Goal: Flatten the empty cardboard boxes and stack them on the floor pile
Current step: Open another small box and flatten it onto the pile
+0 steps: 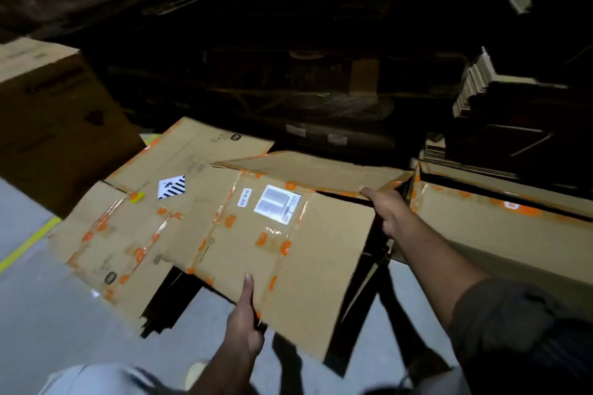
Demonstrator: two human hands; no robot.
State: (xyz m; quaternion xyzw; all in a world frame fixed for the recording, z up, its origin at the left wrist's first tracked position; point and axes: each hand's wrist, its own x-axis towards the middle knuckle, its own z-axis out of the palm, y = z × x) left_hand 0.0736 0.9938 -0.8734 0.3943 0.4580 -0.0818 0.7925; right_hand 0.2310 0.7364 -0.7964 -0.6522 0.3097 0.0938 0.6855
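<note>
Cardboard box (288, 253), flattened, hangs above the floor pile (128, 234), held at its near edge by the left hand (245, 321) and its far edge by the right hand (386, 212), fingers gripping.

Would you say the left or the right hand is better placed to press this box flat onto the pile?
Probably the right hand: it grips the far edge by the gap where the flattened box isn't fully collapsed. The left hand only pinches the near edge, steadying it.
</note>
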